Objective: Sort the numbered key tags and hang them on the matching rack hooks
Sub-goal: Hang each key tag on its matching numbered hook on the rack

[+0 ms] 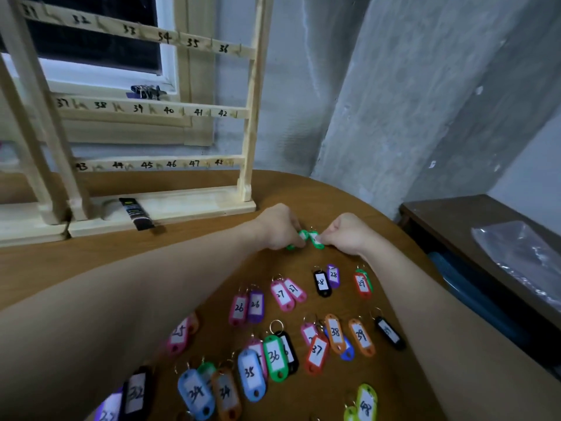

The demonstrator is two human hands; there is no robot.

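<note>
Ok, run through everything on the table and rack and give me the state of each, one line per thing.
left hand: pinches a green key tag.
right hand: pinches the other green key tag.
two green key tags: side by side, low over the table, held.
numbered key tags: lying flat on the table, mostly paired by number.
wooden rack: upright, visible hooks 31 to 48 bare.
black tube: lying in the rack's base tray.

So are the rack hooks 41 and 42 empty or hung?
Empty: hooks 41 and 42 on the rack carry no tags.
</note>
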